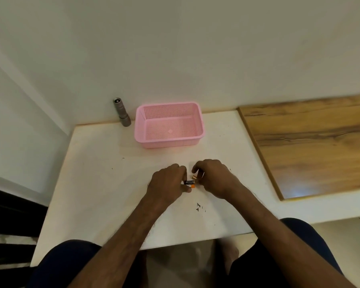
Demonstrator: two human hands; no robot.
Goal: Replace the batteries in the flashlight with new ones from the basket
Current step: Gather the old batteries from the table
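Left hand, right hand pinch batteries; pink basket beside flashlight.

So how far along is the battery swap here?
Done: the pink basket looks empty, so nothing remains to fetch from it. In hand: the left hand and right hand both pinch small batteries low over the table. Left: the flashlight stands upright by the wall, no hand on it. I cannot tell whether these batteries are old or new.

Pink mesh basket, grey flashlight, black-and-orange batteries (white table, wood-grain board)
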